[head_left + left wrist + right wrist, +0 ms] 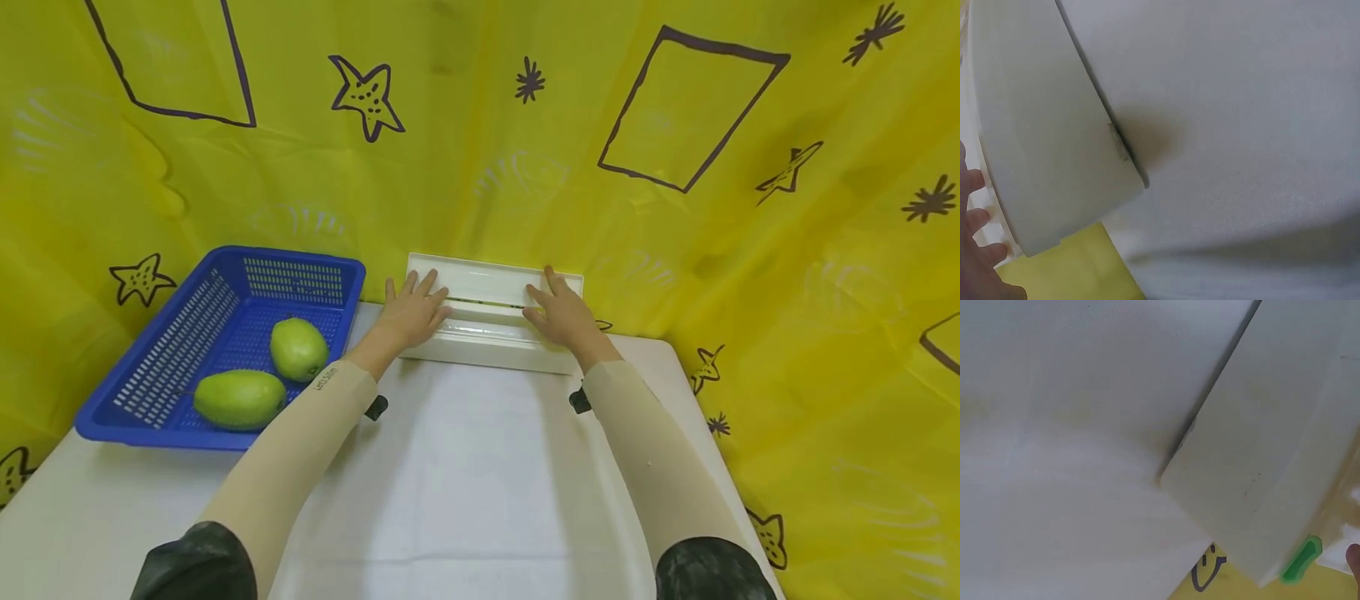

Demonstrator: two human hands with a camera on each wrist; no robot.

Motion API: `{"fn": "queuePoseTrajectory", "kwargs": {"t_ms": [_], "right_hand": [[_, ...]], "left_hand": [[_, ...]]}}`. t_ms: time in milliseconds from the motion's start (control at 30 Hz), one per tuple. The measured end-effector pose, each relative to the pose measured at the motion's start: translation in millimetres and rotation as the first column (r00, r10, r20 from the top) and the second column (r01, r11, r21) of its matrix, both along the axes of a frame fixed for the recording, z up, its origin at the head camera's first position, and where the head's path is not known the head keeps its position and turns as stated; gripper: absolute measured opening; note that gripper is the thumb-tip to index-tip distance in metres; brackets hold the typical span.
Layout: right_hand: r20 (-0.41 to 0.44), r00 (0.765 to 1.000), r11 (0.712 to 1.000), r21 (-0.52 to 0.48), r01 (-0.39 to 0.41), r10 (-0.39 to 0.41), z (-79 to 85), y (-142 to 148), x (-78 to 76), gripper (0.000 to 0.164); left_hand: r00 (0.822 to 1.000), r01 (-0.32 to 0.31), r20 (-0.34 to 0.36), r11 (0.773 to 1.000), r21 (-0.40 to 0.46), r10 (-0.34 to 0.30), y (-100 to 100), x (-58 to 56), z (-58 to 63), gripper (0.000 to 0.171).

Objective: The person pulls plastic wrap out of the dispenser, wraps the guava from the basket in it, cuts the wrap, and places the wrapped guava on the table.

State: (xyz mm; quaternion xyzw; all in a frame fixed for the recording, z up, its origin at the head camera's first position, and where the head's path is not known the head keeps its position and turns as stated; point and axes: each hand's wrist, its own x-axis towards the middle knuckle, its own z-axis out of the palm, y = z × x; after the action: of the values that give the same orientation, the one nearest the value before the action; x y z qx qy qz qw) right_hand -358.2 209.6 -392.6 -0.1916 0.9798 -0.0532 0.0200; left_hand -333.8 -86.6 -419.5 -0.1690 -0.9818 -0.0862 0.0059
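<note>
A long white box that looks like a plastic wrap dispenser (491,354) sits at the table's far edge, its lid (487,279) raised against the yellow sheet. Shiny clear film shows inside. My left hand (411,317) rests with spread fingers over the dispenser's left end. Over the right end lies my right hand (564,317), its fingers also spread and extended towards the lid. In the left wrist view, several fingers (979,219) reach along the box's edge. The right wrist view shows a green piece (1302,558) at the box's corner, near one fingertip (1354,556).
On the left stands a blue plastic basket (161,437) holding two green fruits (240,400), perhaps papayas or mangoes. A white cloth covers the table (465,467). Yellow patterned sheeting (465,125) hangs behind it and along the right side.
</note>
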Motion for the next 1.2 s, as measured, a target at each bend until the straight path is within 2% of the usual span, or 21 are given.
{"fn": "queuePoseTrajectory", "kwargs": {"t_ms": [200,333,467,600,733,967,1200], "right_hand": [[0.081,0.997,0.999,-0.039,0.005,-0.002,-1.4,5,5.4,0.059],[0.077,0.997,0.998,-0.064,0.008,-0.003,-0.3,11,9.7,0.058],[0.036,0.999,0.996,-0.089,-0.011,0.014,2.3,17,17.7,0.053],[-0.004,0.998,0.993,-0.100,-0.068,0.068,6.0,21,29.6,0.047],[-0.026,0.994,0.989,-0.104,-0.106,0.104,10.1,25,40.0,0.042],[-0.029,0.993,0.990,-0.077,-0.116,0.114,10.2,32,46.4,0.033],[-0.020,0.991,0.988,-0.080,-0.131,0.130,-0.4,39,45.1,0.027]], "left_hand": [[1.000,-0.002,0.024,1.000,-0.002,0.002,1,1.1,2.6,0.057],[1.000,0.011,0.022,1.000,0.014,-0.012,0,3.6,7.3,0.054],[0.997,0.055,-0.054,0.995,0.089,-0.050,-1,8.7,11.7,0.046],[0.983,0.128,-0.156,0.974,0.186,-0.100,-5,15.8,17.5,0.039],[0.975,0.171,-0.176,0.960,0.221,-0.133,-10,24.2,23.7,0.036],[0.965,0.208,-0.193,0.967,0.149,-0.178,-18,35.0,27.1,0.025],[0.961,0.232,-0.175,0.969,0.081,-0.215,-19,32.4,20.9,0.020]]}}
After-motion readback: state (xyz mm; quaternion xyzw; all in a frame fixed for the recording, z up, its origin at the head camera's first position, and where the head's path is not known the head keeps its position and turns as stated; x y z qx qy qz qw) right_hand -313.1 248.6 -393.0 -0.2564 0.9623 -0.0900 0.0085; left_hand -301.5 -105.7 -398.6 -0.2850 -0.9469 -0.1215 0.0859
